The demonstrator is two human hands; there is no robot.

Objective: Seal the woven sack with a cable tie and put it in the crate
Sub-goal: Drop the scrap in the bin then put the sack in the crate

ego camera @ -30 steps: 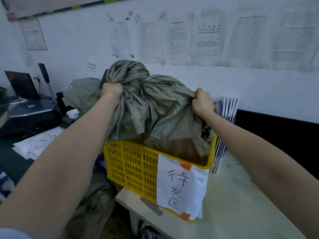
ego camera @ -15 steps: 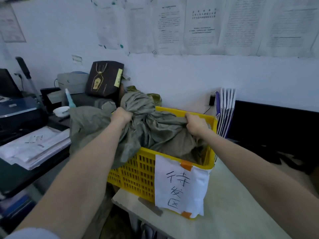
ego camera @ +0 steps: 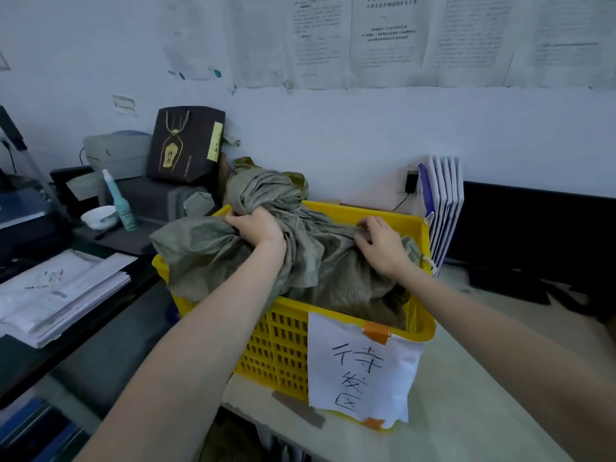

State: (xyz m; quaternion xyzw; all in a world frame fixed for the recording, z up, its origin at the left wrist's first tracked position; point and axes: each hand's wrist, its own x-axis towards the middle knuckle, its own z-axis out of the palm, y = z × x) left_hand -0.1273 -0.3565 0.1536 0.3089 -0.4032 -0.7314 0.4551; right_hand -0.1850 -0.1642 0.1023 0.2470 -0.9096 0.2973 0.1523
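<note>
Seating the woven sack (ego camera: 333,275) in the yellow crate (ego camera: 423,328) on the worktop (ego camera: 466,395), we keep the left hand (ego camera: 256,228) clenched on its bunched neck, the right hand (ego camera: 383,245) loosely spread on the cloth, tucking the left overhang inside.

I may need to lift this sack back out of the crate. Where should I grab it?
Grip the bunched neck from above: it sticks up over the crate rim, narrow enough for one hand, where the left hand grips now.
</note>
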